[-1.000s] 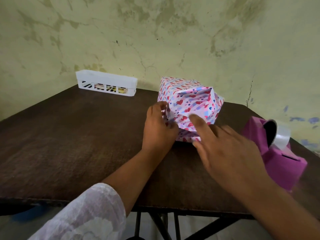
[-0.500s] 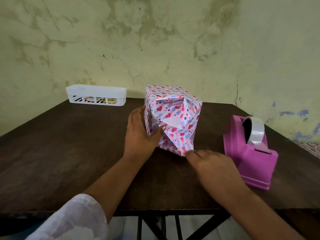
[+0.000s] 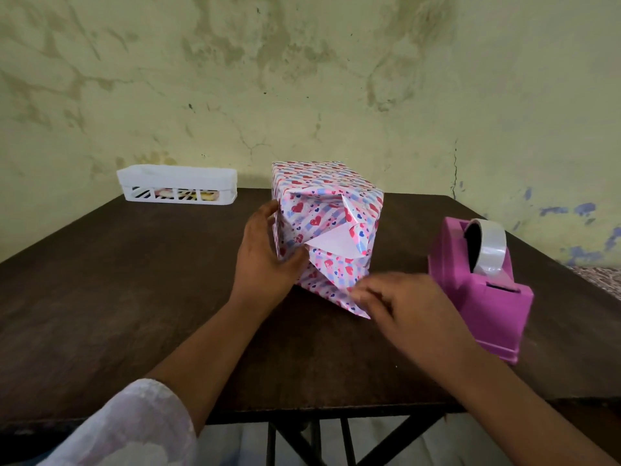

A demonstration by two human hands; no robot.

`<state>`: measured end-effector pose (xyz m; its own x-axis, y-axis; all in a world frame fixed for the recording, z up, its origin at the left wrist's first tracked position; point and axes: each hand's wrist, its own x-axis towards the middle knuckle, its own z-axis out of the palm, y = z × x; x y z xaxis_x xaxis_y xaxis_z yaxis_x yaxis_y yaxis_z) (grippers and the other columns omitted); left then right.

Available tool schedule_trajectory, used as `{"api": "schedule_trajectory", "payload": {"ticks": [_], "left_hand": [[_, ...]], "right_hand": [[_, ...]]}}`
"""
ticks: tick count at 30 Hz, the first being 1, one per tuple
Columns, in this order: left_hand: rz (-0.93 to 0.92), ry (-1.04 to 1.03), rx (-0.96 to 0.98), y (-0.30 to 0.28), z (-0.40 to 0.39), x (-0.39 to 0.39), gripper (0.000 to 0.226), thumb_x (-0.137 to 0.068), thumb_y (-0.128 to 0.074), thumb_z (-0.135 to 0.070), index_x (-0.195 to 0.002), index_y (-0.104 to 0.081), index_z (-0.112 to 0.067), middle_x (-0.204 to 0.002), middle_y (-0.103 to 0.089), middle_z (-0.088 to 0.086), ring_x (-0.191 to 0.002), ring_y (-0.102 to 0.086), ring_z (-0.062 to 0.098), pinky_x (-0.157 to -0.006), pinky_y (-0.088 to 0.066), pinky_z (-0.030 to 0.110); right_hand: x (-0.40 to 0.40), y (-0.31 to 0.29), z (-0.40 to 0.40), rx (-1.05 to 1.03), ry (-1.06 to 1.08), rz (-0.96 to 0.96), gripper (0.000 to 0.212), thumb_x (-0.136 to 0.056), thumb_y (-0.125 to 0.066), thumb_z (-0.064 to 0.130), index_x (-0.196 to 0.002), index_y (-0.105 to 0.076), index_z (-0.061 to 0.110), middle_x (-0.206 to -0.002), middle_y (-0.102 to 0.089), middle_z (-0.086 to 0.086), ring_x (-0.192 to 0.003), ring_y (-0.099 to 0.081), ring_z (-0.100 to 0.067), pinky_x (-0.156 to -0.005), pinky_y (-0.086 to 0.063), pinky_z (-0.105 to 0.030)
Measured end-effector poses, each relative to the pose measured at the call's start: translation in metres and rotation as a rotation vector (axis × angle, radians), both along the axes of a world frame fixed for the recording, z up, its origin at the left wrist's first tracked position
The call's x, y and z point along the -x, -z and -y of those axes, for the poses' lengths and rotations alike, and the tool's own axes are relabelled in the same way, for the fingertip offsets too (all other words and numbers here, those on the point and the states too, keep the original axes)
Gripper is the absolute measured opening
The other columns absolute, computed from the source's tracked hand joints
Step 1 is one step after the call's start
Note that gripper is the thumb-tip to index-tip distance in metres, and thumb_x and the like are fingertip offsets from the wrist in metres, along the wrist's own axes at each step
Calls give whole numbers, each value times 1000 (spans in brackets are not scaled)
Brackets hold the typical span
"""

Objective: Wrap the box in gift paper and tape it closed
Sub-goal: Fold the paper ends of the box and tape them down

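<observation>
Pinching the loose bottom flap (image 3: 339,294) of the gift paper between thumb and curled fingers, the right hand (image 3: 403,307) sits nearest the camera, low against the table (image 3: 134,297) at the front corner of the box (image 3: 322,227); the hold looks meant to draw that flap up over the open end fold. Just behind and to the left, the left hand (image 3: 265,253) clasps the box's near left edge, fingers laid along the side face and thumb pressed into the end fold beside a white triangle (image 3: 331,243) of turned-back paper, apparently to keep the side folds flat and stop the box sliding while the flap is worked. The box stands near the middle of the table, its top and left side already covered in the heart print, its end facing the person still unsealed (no tape shows on it). Close to the right hand, apart from the box, stands a pink tape dispenser (image 3: 484,290) with a roll of clear tape (image 3: 492,247), within easy reach for the sealing step, which is likely next. Nothing lies between hand and dispenser. Farther back on the left, against the stained wall (image 3: 302,79), rests a white slotted tray (image 3: 178,185) holding small items too indistinct to name, well out of the way.
</observation>
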<state>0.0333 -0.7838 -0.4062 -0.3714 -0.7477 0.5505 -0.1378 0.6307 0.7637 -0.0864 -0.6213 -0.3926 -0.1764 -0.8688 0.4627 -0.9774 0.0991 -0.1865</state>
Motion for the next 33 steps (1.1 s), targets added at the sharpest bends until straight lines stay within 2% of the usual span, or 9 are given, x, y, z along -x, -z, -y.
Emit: {"api": "schedule_trajectory", "payload": {"ticks": [4, 6, 9, 11, 18, 22, 27, 30, 33], "left_hand": [[-2, 20, -62, 0, 2, 0, 72, -79, -73, -26, -140, -33, -26, -143, -42, -6, -130, -40, 10, -104, -38, 30], [-12, 29, -79, -1, 1, -1, 68, -81, -71, -26, -139, -36, -27, -141, -44, -7, -129, -41, 9, -105, -38, 33], [-24, 27, -94, -4, 1, -3, 62, -83, -70, -22, -137, -40, -27, -138, -47, -8, -127, -43, 8, -104, -39, 28], [-30, 23, -107, -5, 0, -3, 60, -83, -70, -19, -136, -41, -26, -138, -48, -9, -126, -44, 7, -102, -39, 26], [-67, 31, -143, -5, 2, -4, 56, -84, -69, -16, -134, -45, -22, -134, -53, -6, -124, -48, 9, -102, -42, 27], [-78, 20, -150, -4, 3, -2, 51, -87, -66, -20, -134, -47, -21, -133, -54, -6, -122, -49, 8, -97, -41, 20], [-92, -2, -162, -6, 7, -1, 48, -83, -70, -21, -128, -53, -22, -128, -58, -7, -113, -53, 3, -93, -44, 17], [-54, -40, -137, -7, 11, -1, 46, -81, -71, -19, -125, -55, -23, -125, -59, -7, -104, -51, -2, -79, -39, 4], [-61, -30, -132, -7, 10, 1, 57, -79, -73, -24, -131, -48, -24, -129, -55, -7, -114, -52, 4, -92, -44, 17]], "right_hand": [[2, -25, 24, 8, 67, 93, 35, -94, -54, 33, -60, -46, 28, -57, -48, 10, -50, -44, -4, -48, -34, -13], [6, -25, 40, -32, 43, 279, 19, -93, -54, 32, -83, -62, 18, -78, -64, -1, -63, -54, -7, -57, -40, -10], [2, -23, 55, 50, 16, 524, 40, -89, -58, 39, -123, -56, 18, -119, -63, -3, -105, -60, -19, -90, -48, -34], [1, -20, 64, 85, 48, 577, 47, -88, -59, 43, -129, -50, 22, -127, -58, 0, -115, -54, -19, -92, -41, -27], [-1, -19, 92, 85, 188, 596, 34, -90, -54, 43, -119, -47, 27, -103, -54, 8, -97, -53, -10, -82, -37, -23], [-5, -22, 90, 150, 252, 514, 49, -87, -55, 53, -125, -51, 23, -121, -60, 1, -111, -56, -19, -78, -35, -23], [-5, -22, 95, 117, 258, 511, 45, -88, -54, 51, -123, -51, 24, -116, -60, 2, -107, -56, -18, -80, -37, -25], [-3, -18, 96, 5, 161, 724, 32, -80, -59, 57, -94, -58, 28, -99, -65, 4, -92, -60, -17, -91, -49, -35], [-5, -26, 73, -7, 131, 638, 43, -78, -66, 52, -105, -64, 19, -94, -62, 11, -86, -63, -15, -79, -51, -31]]}}
